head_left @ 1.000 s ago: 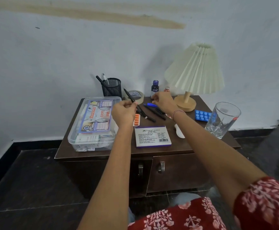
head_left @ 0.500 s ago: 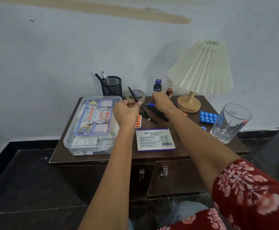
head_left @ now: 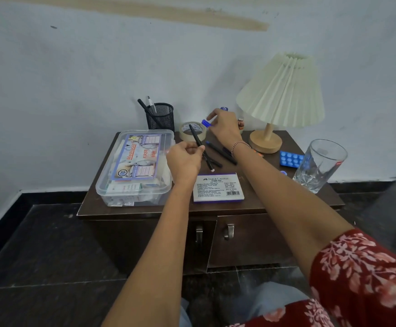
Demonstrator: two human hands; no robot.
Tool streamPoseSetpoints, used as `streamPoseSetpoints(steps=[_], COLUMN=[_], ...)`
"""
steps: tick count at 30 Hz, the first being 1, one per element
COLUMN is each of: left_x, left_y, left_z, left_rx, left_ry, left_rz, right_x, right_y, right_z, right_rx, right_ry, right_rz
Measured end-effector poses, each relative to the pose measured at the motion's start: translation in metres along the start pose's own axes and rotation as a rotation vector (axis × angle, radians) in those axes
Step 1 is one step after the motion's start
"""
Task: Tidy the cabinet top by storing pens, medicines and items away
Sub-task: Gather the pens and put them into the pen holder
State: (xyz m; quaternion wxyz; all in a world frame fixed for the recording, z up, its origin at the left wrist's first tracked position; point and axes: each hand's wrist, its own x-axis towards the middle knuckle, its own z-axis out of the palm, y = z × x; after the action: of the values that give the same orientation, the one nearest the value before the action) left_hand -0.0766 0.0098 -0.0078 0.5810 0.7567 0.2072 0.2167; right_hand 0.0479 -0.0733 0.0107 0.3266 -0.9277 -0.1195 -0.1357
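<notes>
A pale wall (head_left: 74,67) and dark tiled floor (head_left: 39,244) frame a brown cabinet top (head_left: 258,201). Taking its middle as the dial, a pleated lamp (head_left: 282,93) stands at 2 o'clock, a clear first-aid box (head_left: 135,166) at 9, a glass (head_left: 319,164) at 4, a stamp pad box (head_left: 218,187) at 6 and a mesh pen holder (head_left: 161,115) at 11. The left hand (head_left: 185,161) is curled, pinching a black pen (head_left: 198,142) at mid-barrel, tip tilted towards 11. The right hand (head_left: 224,127), at 12, pinches what looks like a blue pen (head_left: 206,123), mostly hidden by its fingers. Loose pens (head_left: 220,152) lie near the centre. They should be light, stiff and smooth; a mid-barrel pinch probably suits the drop into the holder.
</notes>
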Motion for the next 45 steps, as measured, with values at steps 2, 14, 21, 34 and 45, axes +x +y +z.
streamPoseSetpoints(steps=[2,14,21,34,45], left_x=[-0.008,-0.040,-0.038,-0.016,-0.018], left_y=[0.004,0.022,0.020,0.016,0.018], left_z=[-0.003,-0.031,-0.033,-0.021,-0.019], left_rx=[-0.009,0.173,0.355,0.459,0.447], left_ry=[0.002,0.061,0.022,-0.079,-0.075], left_rz=[0.015,0.229,0.324,0.391,0.412], right_x=[-0.010,-0.085,-0.117,-0.097,-0.095], right_y=[-0.008,-0.054,-0.039,-0.022,-0.021], right_z=[-0.008,-0.064,-0.065,-0.064,-0.055], right_rx=[0.071,0.963,1.090,1.219,1.016], right_ry=[0.021,0.112,0.167,0.317,0.294], right_rz=[-0.020,0.148,0.259,0.182,0.094])
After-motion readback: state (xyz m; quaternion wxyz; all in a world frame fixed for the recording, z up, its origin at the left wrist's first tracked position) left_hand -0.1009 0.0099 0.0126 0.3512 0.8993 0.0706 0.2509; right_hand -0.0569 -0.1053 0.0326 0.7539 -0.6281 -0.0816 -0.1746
